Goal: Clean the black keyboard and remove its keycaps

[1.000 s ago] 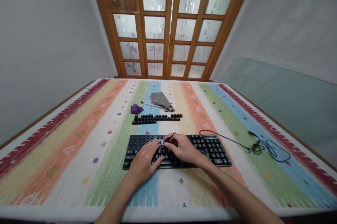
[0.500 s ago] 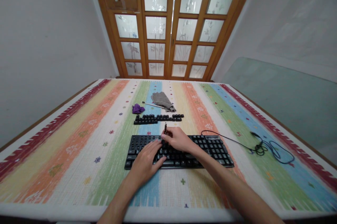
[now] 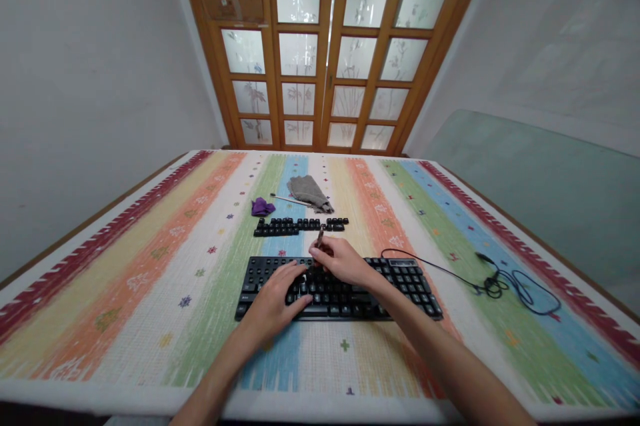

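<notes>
A black keyboard [image 3: 345, 299] lies across the striped cloth in front of me, several of its upper-left keycaps off. My left hand [image 3: 274, 293] rests over its left half, fingers stretched and thumb apart, with nothing held. My right hand [image 3: 343, 259] pinches a slim pen-like tool [image 3: 320, 237] that stands nearly upright above the upper keys. The tool's lower end is hidden by the fingers, so its exact kind does not show. Behind the keyboard, loose black keycaps [image 3: 277, 227] are laid out in rows.
Further back are a crumpled purple cloth [image 3: 263, 207], a grey cloth [image 3: 309, 191] and a thin stick [image 3: 287, 199] with a dark end. The keyboard's cable [image 3: 523, 289] lies coiled on the right. A striped tablecloth [image 3: 195, 346] covers the table.
My right hand has risen slightly with the tool, which tilts a little more to the right. My left hand has shifted slightly left, its thumb still over the keys.
</notes>
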Action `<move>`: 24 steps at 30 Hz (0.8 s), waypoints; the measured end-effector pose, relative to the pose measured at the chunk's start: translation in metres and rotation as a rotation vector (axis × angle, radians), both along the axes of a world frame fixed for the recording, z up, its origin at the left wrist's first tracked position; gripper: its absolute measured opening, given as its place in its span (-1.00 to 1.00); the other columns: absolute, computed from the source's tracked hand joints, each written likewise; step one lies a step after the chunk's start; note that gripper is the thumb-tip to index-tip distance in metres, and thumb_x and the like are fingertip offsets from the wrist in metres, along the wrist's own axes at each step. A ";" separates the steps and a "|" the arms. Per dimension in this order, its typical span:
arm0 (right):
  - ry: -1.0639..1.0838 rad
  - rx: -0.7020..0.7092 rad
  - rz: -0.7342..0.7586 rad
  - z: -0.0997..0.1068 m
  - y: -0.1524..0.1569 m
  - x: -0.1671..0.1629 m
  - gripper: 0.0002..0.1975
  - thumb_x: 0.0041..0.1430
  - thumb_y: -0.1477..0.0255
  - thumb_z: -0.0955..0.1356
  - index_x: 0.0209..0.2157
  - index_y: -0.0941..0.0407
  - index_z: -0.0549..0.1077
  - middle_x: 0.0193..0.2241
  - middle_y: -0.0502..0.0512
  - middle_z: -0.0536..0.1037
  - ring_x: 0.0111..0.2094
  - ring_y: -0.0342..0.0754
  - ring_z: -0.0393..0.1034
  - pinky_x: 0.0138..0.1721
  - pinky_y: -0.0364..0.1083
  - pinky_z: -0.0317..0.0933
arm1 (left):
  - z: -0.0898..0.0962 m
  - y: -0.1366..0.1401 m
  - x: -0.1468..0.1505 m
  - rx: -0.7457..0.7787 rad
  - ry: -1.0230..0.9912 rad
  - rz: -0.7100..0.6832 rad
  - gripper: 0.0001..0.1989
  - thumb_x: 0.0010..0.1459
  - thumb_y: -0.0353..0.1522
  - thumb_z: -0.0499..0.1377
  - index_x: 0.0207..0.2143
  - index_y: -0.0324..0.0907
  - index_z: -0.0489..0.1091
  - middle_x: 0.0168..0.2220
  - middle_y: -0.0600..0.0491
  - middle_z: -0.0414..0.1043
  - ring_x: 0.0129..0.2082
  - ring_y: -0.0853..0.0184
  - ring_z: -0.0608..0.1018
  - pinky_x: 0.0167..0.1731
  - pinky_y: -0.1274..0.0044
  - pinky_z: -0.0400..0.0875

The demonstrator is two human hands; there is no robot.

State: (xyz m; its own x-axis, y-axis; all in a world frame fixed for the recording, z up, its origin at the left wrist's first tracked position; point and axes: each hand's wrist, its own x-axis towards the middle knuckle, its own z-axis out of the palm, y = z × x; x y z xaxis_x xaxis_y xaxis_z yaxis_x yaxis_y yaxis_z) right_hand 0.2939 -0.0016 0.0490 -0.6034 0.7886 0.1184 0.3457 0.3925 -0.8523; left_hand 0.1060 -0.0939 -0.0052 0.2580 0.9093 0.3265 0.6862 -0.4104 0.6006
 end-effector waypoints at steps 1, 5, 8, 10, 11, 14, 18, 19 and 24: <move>0.019 0.007 0.017 0.002 -0.002 0.002 -0.80 0.28 0.34 0.26 -0.35 0.16 0.42 -0.48 0.02 0.48 -0.47 -0.13 0.34 -0.38 -0.15 0.20 | 0.004 0.001 0.001 -0.019 -0.025 0.001 -0.53 0.16 -0.28 0.24 0.12 -0.12 0.33 0.12 -0.09 0.40 0.16 0.13 0.42 0.16 0.21 0.33; 0.081 0.041 0.074 0.007 -0.009 0.006 -0.78 0.29 0.31 0.26 -0.30 0.15 0.43 -0.41 0.04 0.48 -0.44 -0.13 0.32 -0.38 -0.15 0.21 | 0.021 0.006 0.005 -0.106 -0.136 -0.022 -0.52 0.12 -0.30 0.27 0.11 -0.12 0.33 0.04 -0.08 0.46 0.03 0.15 0.52 0.08 0.26 0.40; 0.095 0.061 0.086 0.008 -0.013 0.010 -0.78 0.30 0.31 0.26 -0.28 0.16 0.44 -0.39 0.05 0.48 -0.41 -0.13 0.32 -0.37 -0.15 0.21 | 0.028 0.012 0.008 -0.165 -0.224 -0.044 -0.54 0.11 -0.33 0.27 0.08 -0.11 0.33 -0.06 -0.03 0.53 -0.06 0.18 0.56 0.03 0.29 0.43; 0.093 0.061 0.085 0.009 -0.013 0.013 -0.77 0.29 0.30 0.26 -0.27 0.16 0.45 -0.41 0.04 0.47 -0.42 -0.12 0.31 -0.37 -0.15 0.21 | 0.030 0.015 0.007 -0.205 -0.293 -0.063 -0.56 0.10 -0.32 0.27 0.05 -0.12 0.35 -0.15 0.00 0.56 -0.14 0.21 0.59 -0.01 0.31 0.45; 0.092 0.055 0.085 0.010 -0.013 0.014 -0.76 0.29 0.29 0.26 -0.26 0.16 0.46 -0.42 0.04 0.47 -0.43 -0.13 0.31 -0.37 -0.15 0.21 | 0.030 0.017 0.007 -0.226 -0.329 -0.075 -0.57 0.09 -0.31 0.28 0.03 -0.13 0.35 -0.18 0.01 0.57 -0.17 0.23 0.59 -0.04 0.33 0.46; 0.101 0.029 0.087 0.011 -0.014 0.018 -0.73 0.29 0.25 0.26 -0.26 0.16 0.46 -0.44 0.03 0.46 -0.46 -0.13 0.30 -0.38 -0.14 0.20 | 0.031 0.020 0.005 -0.279 -0.413 -0.110 -0.56 0.07 -0.27 0.30 0.01 -0.16 0.36 -0.21 0.01 0.57 -0.20 0.25 0.60 -0.08 0.37 0.49; 0.110 0.036 0.082 0.013 -0.015 0.022 -0.73 0.29 0.25 0.26 -0.30 0.15 0.45 -0.43 0.04 0.45 -0.45 -0.13 0.30 -0.38 -0.14 0.19 | 0.035 0.022 0.002 -0.273 -0.375 -0.110 -0.67 0.05 -0.25 0.31 -0.12 -0.17 0.45 -0.21 0.03 0.58 -0.21 0.26 0.59 -0.12 0.41 0.49; 0.107 0.044 0.079 0.013 -0.015 0.022 -0.74 0.29 0.26 0.26 -0.31 0.15 0.45 -0.43 0.04 0.45 -0.45 -0.13 0.29 -0.38 -0.14 0.18 | 0.036 0.023 0.001 -0.258 -0.336 -0.100 -0.72 0.06 -0.25 0.30 -0.18 -0.17 0.48 -0.23 0.04 0.58 -0.22 0.26 0.59 -0.13 0.42 0.49; 0.076 0.098 0.045 0.013 -0.016 0.023 -0.79 0.28 0.32 0.27 -0.32 0.15 0.46 -0.43 0.03 0.46 -0.42 -0.12 0.30 -0.35 -0.14 0.17 | 0.042 0.027 -0.002 -0.169 -0.173 -0.077 -0.80 0.11 -0.20 0.26 -0.29 -0.14 0.53 -0.34 0.07 0.58 -0.31 0.28 0.57 -0.12 0.39 0.45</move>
State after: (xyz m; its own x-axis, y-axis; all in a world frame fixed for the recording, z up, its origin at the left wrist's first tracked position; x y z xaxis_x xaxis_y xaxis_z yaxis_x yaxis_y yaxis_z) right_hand 0.3173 -0.0180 0.0623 -0.6247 0.7430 0.2403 0.2620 0.4893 -0.8319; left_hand 0.1043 -0.0670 0.0366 0.2825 0.9344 0.2171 0.5379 -0.3417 0.7707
